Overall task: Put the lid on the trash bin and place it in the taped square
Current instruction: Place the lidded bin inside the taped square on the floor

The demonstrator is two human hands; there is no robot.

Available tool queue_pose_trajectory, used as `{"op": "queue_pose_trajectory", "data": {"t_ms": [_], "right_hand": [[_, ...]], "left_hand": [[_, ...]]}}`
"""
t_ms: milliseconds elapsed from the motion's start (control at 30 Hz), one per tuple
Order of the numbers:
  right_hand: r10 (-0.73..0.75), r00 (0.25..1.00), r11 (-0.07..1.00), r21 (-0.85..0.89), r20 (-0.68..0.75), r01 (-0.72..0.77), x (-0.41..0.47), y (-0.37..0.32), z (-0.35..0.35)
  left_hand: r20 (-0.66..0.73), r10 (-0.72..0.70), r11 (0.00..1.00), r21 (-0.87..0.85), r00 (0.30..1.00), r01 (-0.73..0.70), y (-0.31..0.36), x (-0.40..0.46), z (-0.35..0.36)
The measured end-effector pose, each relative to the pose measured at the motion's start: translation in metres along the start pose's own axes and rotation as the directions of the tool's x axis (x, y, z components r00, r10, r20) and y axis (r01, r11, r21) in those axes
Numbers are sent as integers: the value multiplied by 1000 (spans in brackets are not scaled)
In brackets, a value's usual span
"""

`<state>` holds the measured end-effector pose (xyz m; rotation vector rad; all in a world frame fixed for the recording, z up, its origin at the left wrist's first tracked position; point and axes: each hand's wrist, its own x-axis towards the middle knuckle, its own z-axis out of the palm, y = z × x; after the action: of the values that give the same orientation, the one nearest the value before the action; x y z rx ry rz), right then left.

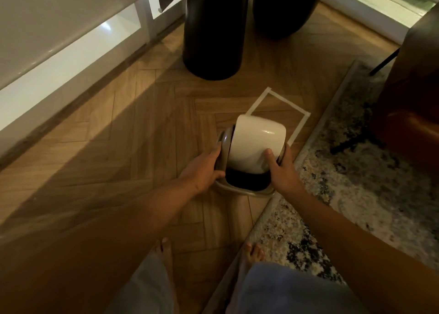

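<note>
A small trash bin stands on the wooden floor, topped by a grey-brown lid frame (244, 190) with a white swing flap (256, 145) tilted up, showing a dark opening beneath. My left hand (204, 171) grips the lid's left side. On the lid's right side is my right hand (282, 173), its thumb pressing on the white flap. The bin's body is hidden under the lid. A square of white tape (273, 109) lies on the floor just beyond the bin, which covers the square's near corner.
Two tall dark vases (213, 28) (287, 7) stand beyond the tape. A patterned rug (351, 171) borders the right, with a brown chair (408, 99) on it. A white cabinet (59, 52) runs along the left. My bare feet (254, 254) are near the bottom.
</note>
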<state>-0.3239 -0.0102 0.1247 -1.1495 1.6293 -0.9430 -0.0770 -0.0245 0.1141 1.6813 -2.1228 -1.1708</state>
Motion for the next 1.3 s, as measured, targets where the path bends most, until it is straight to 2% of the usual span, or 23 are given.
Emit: {"op": "queue_pose_trajectory", "data": {"t_ms": [100, 167, 300, 400, 567, 733, 867, 1033, 1167, 1300], "right_hand": [[-29, 999, 999, -26, -14, 29, -10, 5, 3], [-39, 999, 999, -29, -1, 39, -19, 9, 3], [-109, 988, 991, -66, 106, 117, -35, 29, -1], [-113, 976, 982, -130, 185, 139, -39, 44, -11], [-106, 986, 951, -277, 131, 139, -37, 53, -12], [-130, 987, 933, -326, 92, 153, -41, 53, -10], [-82, 995, 930, -355, 57, 97, -47, 55, -1], [-56, 998, 936, -348, -4, 51, -58, 61, 12], [-86, 995, 974, -215, -50, 73, -63, 62, 21], [-77, 995, 989, -128, -59, 69, -64, 69, 24]], "left_hand": [[-26, -26, 999, 34, 999, 27, -4, 10, -4], [16, -28, 999, 23, 999, 27, -7, 12, -5], [117, 8, 1000, 1, 993, -8, -7, 9, -7], [125, 7, 999, 39, 992, -12, -7, 11, -5], [85, 29, 995, 96, 996, -37, -10, 17, -2], [82, 39, 996, 76, 996, -45, -8, 22, 0], [66, 74, 994, 71, 995, -79, -9, 22, 2], [65, 81, 996, -53, 995, -78, -15, 20, 10], [42, 54, 985, -167, 998, -46, -13, 20, 19], [32, 17, 981, -193, 999, -11, -18, 23, 26]]}}
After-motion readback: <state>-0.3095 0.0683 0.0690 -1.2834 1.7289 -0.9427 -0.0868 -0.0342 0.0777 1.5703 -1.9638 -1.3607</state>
